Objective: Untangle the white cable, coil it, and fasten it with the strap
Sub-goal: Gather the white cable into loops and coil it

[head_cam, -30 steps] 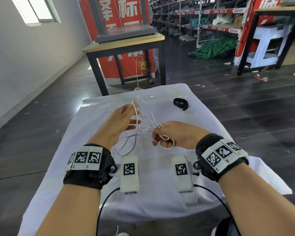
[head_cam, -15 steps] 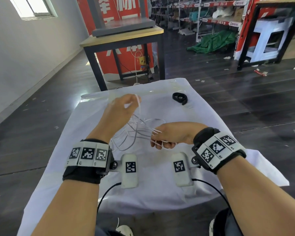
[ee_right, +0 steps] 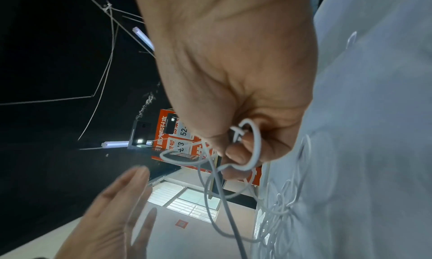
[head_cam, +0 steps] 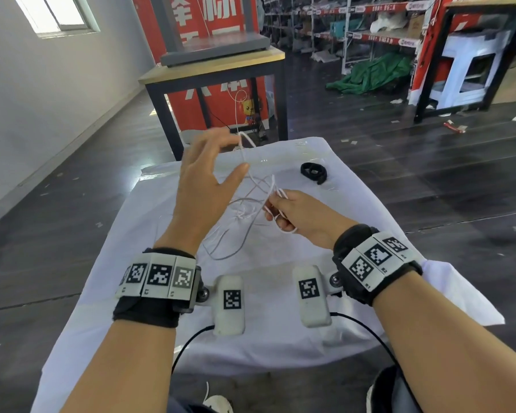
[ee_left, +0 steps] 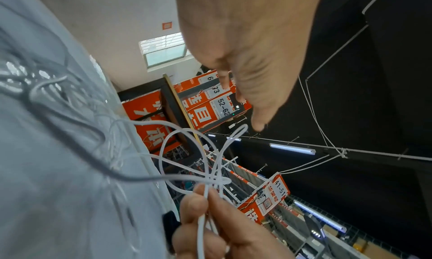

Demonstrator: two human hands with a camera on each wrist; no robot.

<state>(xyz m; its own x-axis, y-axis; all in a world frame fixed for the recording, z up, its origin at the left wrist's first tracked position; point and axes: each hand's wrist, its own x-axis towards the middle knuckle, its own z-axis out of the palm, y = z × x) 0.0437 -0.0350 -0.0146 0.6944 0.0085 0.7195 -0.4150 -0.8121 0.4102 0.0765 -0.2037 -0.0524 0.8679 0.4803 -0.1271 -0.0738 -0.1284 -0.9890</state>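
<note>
The tangled white cable (head_cam: pixel 252 181) hangs in loose loops between my hands above the white cloth (head_cam: pixel 280 338). My right hand (head_cam: pixel 298 216) pinches a bunch of its strands, and the right wrist view shows a loop of cable (ee_right: pixel 256 143) curled round the bent fingers. My left hand (head_cam: pixel 203 186) is raised to the left with fingers spread and straight; a loop end stands beside its fingertips, not gripped. In the left wrist view the cable (ee_left: pixel 161 152) loops just below that hand (ee_left: pixel 245 50). The black strap (head_cam: pixel 312 172) lies curled on the cloth, far right.
The cloth-covered table is narrow, with dark floor on both sides. A wooden table with black legs (head_cam: pixel 215 73) stands just beyond its far edge. Shelving and a green tarp (head_cam: pixel 373 74) are far behind.
My left hand has risen forward and its fingers have gone from pinching a strand to spread apart. The right hand keeps hold of the cable and has shifted slightly forward.
</note>
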